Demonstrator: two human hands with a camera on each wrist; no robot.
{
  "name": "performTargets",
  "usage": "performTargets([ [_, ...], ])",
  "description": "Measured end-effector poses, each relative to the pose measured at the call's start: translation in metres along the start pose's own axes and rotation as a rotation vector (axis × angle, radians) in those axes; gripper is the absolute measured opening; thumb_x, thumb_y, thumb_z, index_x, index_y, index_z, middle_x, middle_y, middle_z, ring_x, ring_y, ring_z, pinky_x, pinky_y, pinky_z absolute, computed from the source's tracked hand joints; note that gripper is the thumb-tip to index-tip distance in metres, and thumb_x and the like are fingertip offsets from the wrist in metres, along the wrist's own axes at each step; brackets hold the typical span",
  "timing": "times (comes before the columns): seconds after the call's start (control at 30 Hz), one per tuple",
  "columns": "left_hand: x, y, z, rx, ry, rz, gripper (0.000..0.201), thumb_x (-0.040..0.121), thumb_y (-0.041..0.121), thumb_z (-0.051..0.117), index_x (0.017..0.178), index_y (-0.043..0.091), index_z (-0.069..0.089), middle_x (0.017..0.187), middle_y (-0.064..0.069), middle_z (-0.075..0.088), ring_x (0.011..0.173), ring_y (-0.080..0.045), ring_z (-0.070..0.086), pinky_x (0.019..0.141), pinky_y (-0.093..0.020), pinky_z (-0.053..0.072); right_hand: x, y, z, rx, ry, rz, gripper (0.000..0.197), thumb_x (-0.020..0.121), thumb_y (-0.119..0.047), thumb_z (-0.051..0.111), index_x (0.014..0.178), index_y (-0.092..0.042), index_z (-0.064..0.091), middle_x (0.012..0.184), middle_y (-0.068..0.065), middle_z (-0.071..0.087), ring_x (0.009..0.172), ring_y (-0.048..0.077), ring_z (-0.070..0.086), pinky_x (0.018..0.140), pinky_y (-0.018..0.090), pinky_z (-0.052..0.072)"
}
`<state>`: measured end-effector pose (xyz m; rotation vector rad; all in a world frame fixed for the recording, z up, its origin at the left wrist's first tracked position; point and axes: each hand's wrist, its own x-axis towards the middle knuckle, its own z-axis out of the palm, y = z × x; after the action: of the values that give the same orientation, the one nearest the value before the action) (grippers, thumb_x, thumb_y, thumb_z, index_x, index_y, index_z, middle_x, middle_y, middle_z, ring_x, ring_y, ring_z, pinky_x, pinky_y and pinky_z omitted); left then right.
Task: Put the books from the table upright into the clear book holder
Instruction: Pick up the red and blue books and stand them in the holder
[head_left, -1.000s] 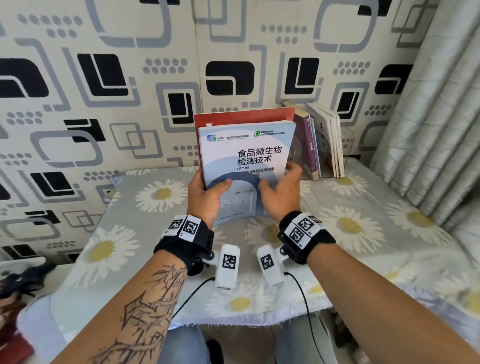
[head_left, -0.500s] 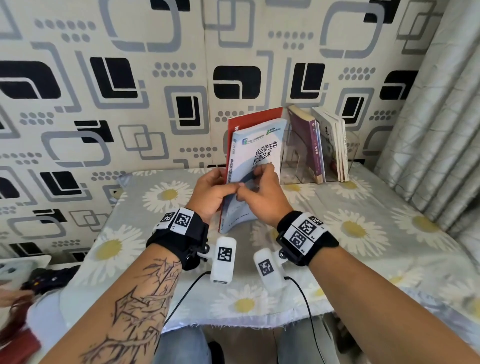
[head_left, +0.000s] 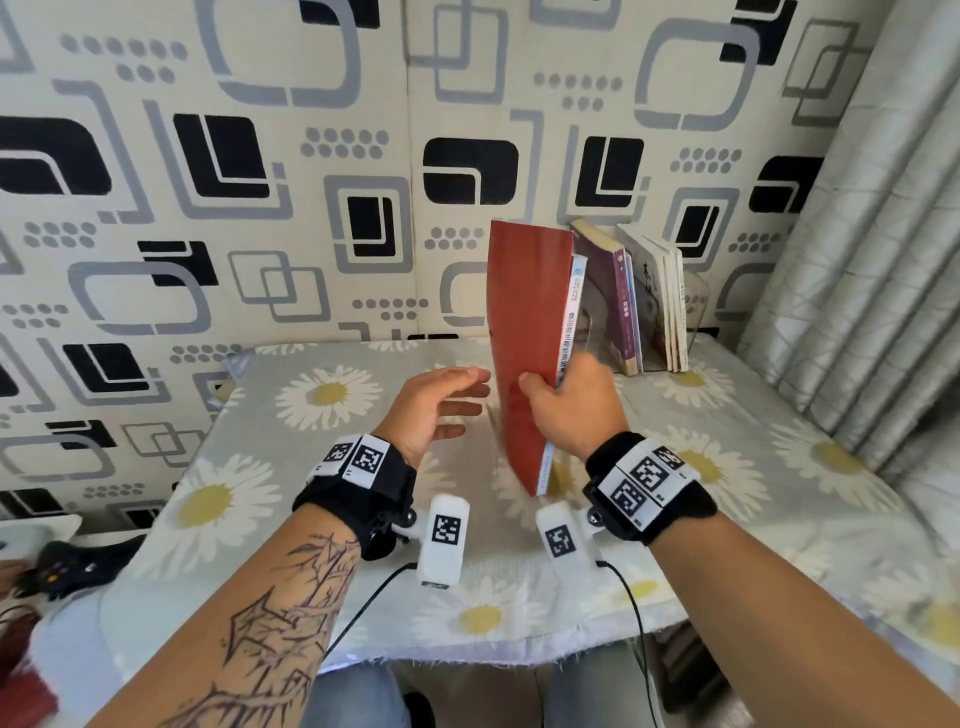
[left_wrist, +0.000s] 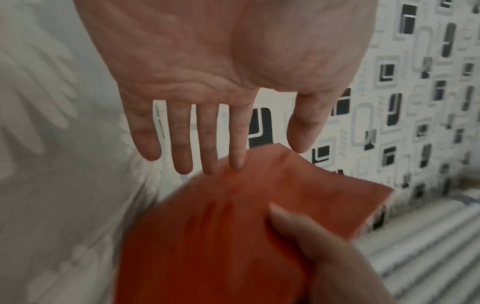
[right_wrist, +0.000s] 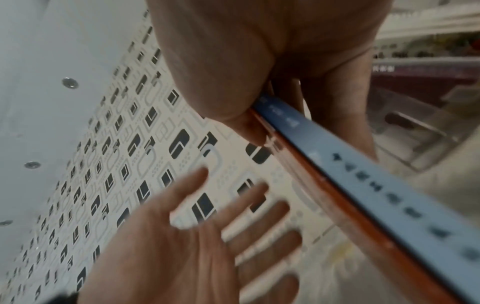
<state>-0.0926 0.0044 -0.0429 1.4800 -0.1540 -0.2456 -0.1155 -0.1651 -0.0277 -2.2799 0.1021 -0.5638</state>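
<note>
My right hand (head_left: 563, 395) grips two books together, held upright above the table: a red book (head_left: 524, 338) on the left and a light blue book (head_left: 570, 317) pressed against its right side. The right wrist view shows the blue spine (right_wrist: 369, 176) beside the red book's edge (right_wrist: 306, 170), pinched between thumb and fingers. My left hand (head_left: 441, 400) hovers just left of the red cover, fingers straight and spread, holding nothing; its fingertips (left_wrist: 236, 162) lie at the red book's (left_wrist: 233, 236) edge. The clear book holder (head_left: 698, 306) stands at the back right with several books (head_left: 631, 301) upright in it.
A daisy-print cloth covers the table (head_left: 322, 467). The patterned wall (head_left: 260, 182) runs behind it and a grey curtain (head_left: 872, 260) hangs at the right. A dark object (head_left: 67, 566) lies off the table's left edge.
The two books turned from facing me to edge-on and moved right toward the holder. My left hand let go and opened; the right hand alone now holds them.
</note>
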Motion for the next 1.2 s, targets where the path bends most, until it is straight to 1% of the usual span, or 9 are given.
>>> performTargets([
  [0.1,0.007,-0.010,-0.013,-0.095,0.091,-0.099,0.037,0.080,0.041,0.057,0.102,0.015,0.072,0.108,-0.007,0.072,0.093,-0.023,0.063,0.082,-0.035,0.042,0.008,0.008,-0.020,-0.064,0.034,0.007,0.027,0.083,-0.028,0.060,0.100,-0.007,0.068,0.093,0.006,0.074,0.087,0.027,0.068,0.080,0.036,0.058],
  [0.23,0.014,-0.028,-0.031,-0.279,0.234,-0.165,0.027,0.084,0.028,0.058,0.099,0.007,0.066,0.100,-0.016,0.065,0.082,-0.027,0.062,0.078,-0.037,0.051,0.017,0.018,-0.057,-0.182,0.106,0.010,0.017,0.086,-0.020,0.061,0.095,-0.006,0.066,0.086,0.005,0.068,0.084,0.029,0.065,0.069,0.023,0.044],
  [0.33,0.018,-0.035,-0.039,-0.418,0.286,-0.166,0.019,0.084,0.018,0.058,0.093,0.002,0.063,0.091,-0.018,0.062,0.079,-0.030,0.064,0.082,-0.041,0.055,0.025,0.022,-0.076,-0.207,0.161,0.049,0.011,0.088,-0.017,0.062,0.091,-0.006,0.064,0.080,0.005,0.060,0.079,0.030,0.060,0.069,0.025,0.039],
  [0.5,0.023,-0.042,-0.041,-0.477,0.299,-0.141,0.013,0.087,0.012,0.054,0.094,0.001,0.058,0.082,-0.016,0.059,0.071,-0.029,0.062,0.067,-0.036,0.058,0.042,0.031,-0.076,-0.215,0.177,0.064,0.023,0.089,-0.017,0.063,0.103,0.001,0.066,0.101,0.021,0.070,0.096,0.038,0.065,0.075,0.032,0.047],
  [0.6,0.025,-0.046,-0.043,-0.504,0.303,-0.104,0.007,0.087,0.008,0.053,0.091,0.004,0.058,0.078,-0.015,0.057,0.065,-0.027,0.062,0.057,-0.031,0.059,0.057,0.032,-0.065,-0.237,0.201,0.066,0.027,0.090,-0.018,0.061,0.110,0.000,0.066,0.108,0.022,0.070,0.104,0.040,0.064,0.081,0.032,0.048],
  [0.77,0.026,-0.051,-0.046,-0.541,0.304,-0.064,0.006,0.087,0.006,0.053,0.086,0.006,0.059,0.075,-0.014,0.057,0.057,-0.024,0.064,0.056,-0.031,0.057,0.090,0.037,-0.040,-0.310,0.188,0.011,0.028,0.092,-0.019,0.056,0.115,-0.004,0.061,0.104,0.022,0.070,0.095,0.041,0.066,0.077,0.033,0.050],
  [0.9,0.027,-0.053,-0.048,-0.570,0.314,-0.061,0.013,0.088,0.004,0.048,0.085,0.008,0.060,0.075,-0.013,0.058,0.062,-0.025,0.063,0.058,-0.031,0.057,0.113,0.038,-0.018,-0.414,0.151,-0.041,0.028,0.092,-0.024,0.052,0.114,-0.008,0.058,0.096,0.021,0.069,0.084,0.042,0.067,0.075,0.047,0.058],
  [0.97,0.029,-0.055,-0.050,-0.579,0.313,-0.060,0.015,0.089,0.003,0.046,0.086,0.009,0.060,0.075,-0.013,0.059,0.065,-0.027,0.062,0.060,-0.031,0.056,0.122,0.037,-0.009,-0.450,0.123,-0.041,0.031,0.093,-0.027,0.050,0.118,-0.009,0.057,0.095,0.020,0.069,0.083,0.043,0.068,0.074,0.049,0.059],
  [1.2,0.031,-0.055,-0.051,-0.593,0.302,-0.061,0.014,0.088,0.002,0.047,0.087,0.009,0.059,0.072,-0.011,0.059,0.063,-0.025,0.061,0.059,-0.031,0.055,0.128,0.044,0.012,-0.442,0.008,-0.014,0.034,0.095,-0.030,0.051,0.124,-0.013,0.056,0.096,0.017,0.069,0.085,0.041,0.067,0.074,0.045,0.058],
])
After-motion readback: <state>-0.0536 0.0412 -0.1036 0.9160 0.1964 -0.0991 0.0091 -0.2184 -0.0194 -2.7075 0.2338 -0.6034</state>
